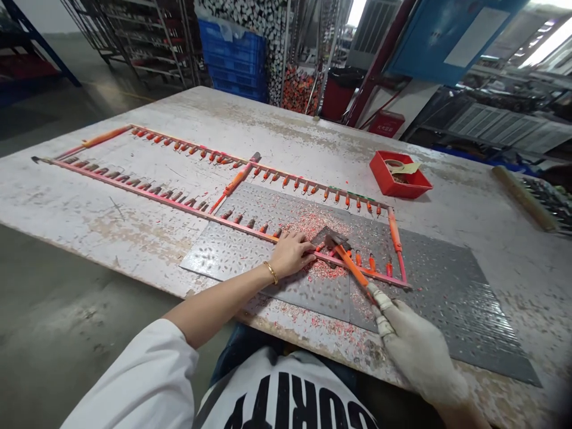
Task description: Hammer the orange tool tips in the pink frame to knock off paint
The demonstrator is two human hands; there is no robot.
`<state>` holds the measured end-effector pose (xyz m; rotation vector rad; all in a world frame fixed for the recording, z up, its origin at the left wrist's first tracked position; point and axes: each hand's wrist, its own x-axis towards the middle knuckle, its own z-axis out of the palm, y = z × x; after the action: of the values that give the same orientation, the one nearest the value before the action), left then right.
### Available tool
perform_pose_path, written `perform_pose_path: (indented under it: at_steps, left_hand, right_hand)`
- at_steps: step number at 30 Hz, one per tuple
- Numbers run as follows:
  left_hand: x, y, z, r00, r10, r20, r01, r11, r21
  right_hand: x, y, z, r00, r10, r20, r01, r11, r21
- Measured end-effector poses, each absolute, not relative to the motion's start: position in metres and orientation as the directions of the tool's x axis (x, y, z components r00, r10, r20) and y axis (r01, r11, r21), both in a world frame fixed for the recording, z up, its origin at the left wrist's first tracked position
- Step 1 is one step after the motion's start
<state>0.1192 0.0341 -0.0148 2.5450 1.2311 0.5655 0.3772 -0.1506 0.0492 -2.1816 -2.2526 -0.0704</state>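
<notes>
A pink-and-orange rectangular frame [233, 185] lay flat.
Palm down, the bare left hand [290, 253] clasped its near side; the white-gloved right hand [413, 345] gripped an orange-handled hammer-like tool [355, 268].

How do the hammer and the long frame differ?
The hammer is smaller than the frame, which spans much of the table. The hammer has a handle and dark head; the frame has rails lined with small pieces. The right grip holds the hammer; the left grip rests on the frame. Both show orange.
</notes>
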Motion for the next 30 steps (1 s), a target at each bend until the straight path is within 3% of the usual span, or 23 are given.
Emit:
perform_pose_path:
  at_steps: [5, 10, 12, 19, 25, 30]
  left_hand:
    - [0.119, 0.035, -0.017, 0.57, 0.788, 0.231, 0.692, -0.613, 0.382]
    - [0.118, 0.035, -0.015, 0.577, 0.784, 0.229, 0.692, -0.618, 0.372]
    - [0.118, 0.035, -0.014, 0.586, 0.777, 0.229, 0.687, -0.627, 0.368]
    - [0.118, 0.036, -0.017, 0.58, 0.781, 0.232, 0.692, -0.623, 0.365]
    - [0.118, 0.035, -0.015, 0.585, 0.778, 0.23, 0.695, -0.627, 0.351]
    - [0.118, 0.035, -0.014, 0.576, 0.784, 0.229, 0.703, -0.619, 0.351]
  right_hand:
    - [0.374, -0.151, 0.064, 0.012, 0.977, 0.211, 0.999, -0.021, 0.038]
    - [0.373, -0.146, 0.042, -0.085, 0.996, -0.041, 0.993, 0.088, 0.077]
    - [0.375, -0.146, 0.04, -0.088, 0.995, -0.053, 0.992, 0.092, 0.084]
    - [0.375, -0.153, 0.065, -0.021, 0.977, 0.211, 0.997, 0.005, 0.079]
    - [0.37, -0.142, 0.038, -0.178, 0.981, 0.072, 0.98, 0.17, 0.106]
    - [0.371, -0.144, 0.053, -0.181, 0.959, 0.22, 0.983, 0.171, 0.063]
